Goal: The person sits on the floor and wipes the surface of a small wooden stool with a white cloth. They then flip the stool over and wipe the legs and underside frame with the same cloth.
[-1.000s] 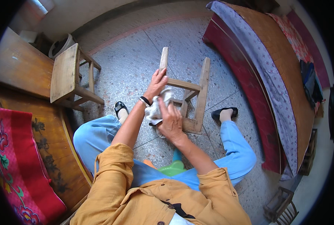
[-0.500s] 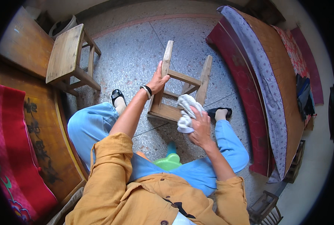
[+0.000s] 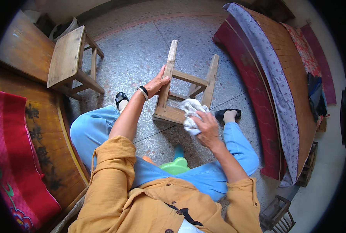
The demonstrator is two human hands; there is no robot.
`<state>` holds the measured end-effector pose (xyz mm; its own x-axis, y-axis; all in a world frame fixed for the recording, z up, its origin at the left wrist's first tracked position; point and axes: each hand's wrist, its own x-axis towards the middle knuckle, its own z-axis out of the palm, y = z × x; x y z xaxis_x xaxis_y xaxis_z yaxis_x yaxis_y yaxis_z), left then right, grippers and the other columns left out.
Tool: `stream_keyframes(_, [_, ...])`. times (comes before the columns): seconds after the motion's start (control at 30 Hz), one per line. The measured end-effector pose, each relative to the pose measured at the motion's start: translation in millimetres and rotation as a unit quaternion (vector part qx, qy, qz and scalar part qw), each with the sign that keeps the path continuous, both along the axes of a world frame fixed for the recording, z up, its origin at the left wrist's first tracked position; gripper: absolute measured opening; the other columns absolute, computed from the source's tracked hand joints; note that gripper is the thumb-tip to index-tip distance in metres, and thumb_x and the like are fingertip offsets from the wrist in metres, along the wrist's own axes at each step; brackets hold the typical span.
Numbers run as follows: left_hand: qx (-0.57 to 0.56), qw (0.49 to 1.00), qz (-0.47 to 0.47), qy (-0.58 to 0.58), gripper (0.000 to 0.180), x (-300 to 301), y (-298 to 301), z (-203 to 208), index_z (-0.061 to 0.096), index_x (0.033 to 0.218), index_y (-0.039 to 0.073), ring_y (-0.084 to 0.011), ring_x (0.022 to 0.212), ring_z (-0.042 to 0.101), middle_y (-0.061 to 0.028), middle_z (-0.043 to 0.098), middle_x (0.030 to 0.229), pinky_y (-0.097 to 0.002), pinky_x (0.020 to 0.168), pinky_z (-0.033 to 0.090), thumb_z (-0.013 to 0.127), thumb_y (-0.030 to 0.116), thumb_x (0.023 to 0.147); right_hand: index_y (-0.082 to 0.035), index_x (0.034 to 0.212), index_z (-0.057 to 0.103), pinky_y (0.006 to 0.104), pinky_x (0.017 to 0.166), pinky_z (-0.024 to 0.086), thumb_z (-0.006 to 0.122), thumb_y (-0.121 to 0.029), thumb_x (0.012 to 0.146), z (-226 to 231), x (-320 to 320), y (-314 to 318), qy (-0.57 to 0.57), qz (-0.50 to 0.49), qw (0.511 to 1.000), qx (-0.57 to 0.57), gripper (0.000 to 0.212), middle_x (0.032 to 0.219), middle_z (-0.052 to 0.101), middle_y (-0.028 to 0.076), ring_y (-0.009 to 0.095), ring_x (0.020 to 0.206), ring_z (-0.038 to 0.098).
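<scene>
A small wooden stool (image 3: 189, 79) is tipped over on the floor between my feet, its legs pointing away from me and its seat edge nearest me. My left hand (image 3: 156, 84) grips the stool's left leg, the fingers partly hidden behind the wood. In my right hand (image 3: 208, 130) is a bunched white-and-grey cloth (image 3: 192, 106), pressed at the stool's near right corner, where the right leg meets the seat. The cloth covers that corner, so the contact beneath it is hidden.
A second wooden stool (image 3: 67, 57) stands upright at the far left, beside a wooden panel with a red floral cloth (image 3: 21, 155). To the right is a bed (image 3: 285, 77) with draped covers. A green plastic seat (image 3: 175, 167) shows beneath me; a small chair (image 3: 278, 211) is lower right.
My left hand and the stool have shifted slightly to the left. The cloth has moved a little up and left under my right hand and is bunched differently.
</scene>
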<state>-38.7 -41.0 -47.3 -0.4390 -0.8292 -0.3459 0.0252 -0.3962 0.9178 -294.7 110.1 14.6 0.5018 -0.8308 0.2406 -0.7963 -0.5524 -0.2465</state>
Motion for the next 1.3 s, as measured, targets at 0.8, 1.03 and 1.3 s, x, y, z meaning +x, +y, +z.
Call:
stream_keyframes(0.8, [-0.133, 0.953, 0.212, -0.172, 0.047, -25.4, -5.3, -55.0, 0.05, 0.126, 0.006, -0.042, 0.104, 0.058, -0.0248, 0.062, 0.108, -0.0447, 0.086, 0.045, 0.031, 0.041, 0.1, -0.014, 0.112, 0.062, 0.0441, 0.081, 0.046, 0.057, -0.017, 0.083, -9.0, 105.3, -191.2, -0.002, -0.095, 0.995, -0.027, 0.029, 0.113, 0.057, 0.012, 0.033, 0.095, 0.057])
stream_keyframes(1.03, [-0.103, 0.958, 0.214, -0.16, 0.069, -31.6, 10.7, -9.9, 0.035, 0.143, 0.011, -0.022, 0.074, 0.061, -0.0104, 0.062, 0.079, -0.037, 0.068, 0.048, 0.05, 0.054, 0.092, -0.009, 0.107, 0.066, 0.0397, 0.076, 0.048, 0.063, -0.005, 0.074, 1.1, 29.1, -109.1, 0.121, -0.1, 0.983, -0.095, 0.034, 0.108, 0.059, 0.01, 0.03, 0.088, 0.057])
stream_keyframes(1.3, [-0.211, 0.928, 0.223, -0.211, 0.079, -36.1, 10.6, -10.2, 0.031, 0.145, 0.012, -0.0247, 0.083, 0.062, -0.0167, 0.063, 0.098, -0.0358, 0.077, 0.05, 0.067, 0.036, 0.078, -0.004, 0.117, 0.062, 0.0444, 0.096, 0.04, 0.072, -0.013, 0.071, -17.4, -22.6, -120.3, -0.094, -0.256, 0.962, -0.021, 0.048, 0.127, 0.047, 0.02, 0.039, 0.113, 0.048])
